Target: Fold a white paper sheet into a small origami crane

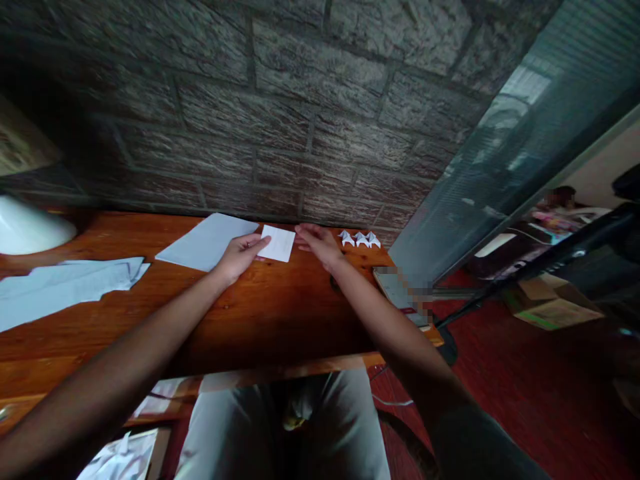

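Left hand (239, 256) pinches the near-left edge of a small white square (278, 243) lying flat on the desk (260, 313); right hand (317, 244), fingers extended and holding nothing, rests just right of the square near the desk's back edge; a larger sheet (207, 241) lies just left of the left hand; three folded cranes (359, 239) stand right of the right hand; bare wood lies open toward the body; no legible writing.

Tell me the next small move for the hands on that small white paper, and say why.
Probably fold the small white paper over, pressing with the right hand. The left hand already pinches its near left edge and the right hand's fingers sit at its right edge, so it is held flat on the wooden desk. Three small folded paper figures beside it suggest another is being made.
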`<state>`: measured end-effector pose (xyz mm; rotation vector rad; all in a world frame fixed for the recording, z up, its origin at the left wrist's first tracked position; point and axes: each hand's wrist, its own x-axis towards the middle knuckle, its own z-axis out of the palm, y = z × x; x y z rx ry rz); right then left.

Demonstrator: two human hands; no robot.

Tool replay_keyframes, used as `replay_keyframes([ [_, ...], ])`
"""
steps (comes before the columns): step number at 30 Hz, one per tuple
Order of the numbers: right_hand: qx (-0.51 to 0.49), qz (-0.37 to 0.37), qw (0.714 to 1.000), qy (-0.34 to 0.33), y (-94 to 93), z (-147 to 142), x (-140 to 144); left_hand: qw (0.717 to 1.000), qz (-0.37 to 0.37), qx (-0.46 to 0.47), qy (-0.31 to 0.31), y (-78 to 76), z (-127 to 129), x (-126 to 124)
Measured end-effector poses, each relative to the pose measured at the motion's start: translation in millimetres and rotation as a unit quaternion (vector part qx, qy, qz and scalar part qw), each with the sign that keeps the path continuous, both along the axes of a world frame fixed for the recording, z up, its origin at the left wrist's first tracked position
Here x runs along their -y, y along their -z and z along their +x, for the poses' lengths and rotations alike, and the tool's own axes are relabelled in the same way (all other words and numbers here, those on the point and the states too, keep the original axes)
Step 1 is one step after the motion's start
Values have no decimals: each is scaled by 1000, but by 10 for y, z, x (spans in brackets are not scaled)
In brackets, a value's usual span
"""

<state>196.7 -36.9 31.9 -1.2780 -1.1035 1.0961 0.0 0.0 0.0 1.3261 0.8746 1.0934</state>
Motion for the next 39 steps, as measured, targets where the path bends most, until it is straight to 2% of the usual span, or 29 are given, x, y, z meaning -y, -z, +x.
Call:
replay_keyframes([
  [3, -42, 35, 998, 14, 98, -14, -62, 999, 3, -21, 33, 6, 19, -4],
  [8, -51, 37, 998, -2, 213, 31, 27, 996, 34, -31, 76, 18, 77, -7],
  [10, -34, 57, 997, -42, 236, 15, 36, 997, 35, -16, 64, 10, 76, -7],
  [17, 26, 89, 990, -107, 291, -88, 25, 999, 38, 7, 34, -25, 30, 5],
  [21, 40, 99, 988, -113, 254, -109, 53, 999, 34, 21, 18, -5, 29, -13],
  [25, 40, 91, 987, -127, 241, -103, 62, 999, 22, 26, -4, 2, 39, -18],
  [33, -18, 58, 993, -103, 335, -105, 2, 994, 98, -38, -31, 2, 9, 44],
  [39, -9, 25, 997, -78, 478, -152, 182, 995, 19, -96, 28, 112, 3, 195],
])
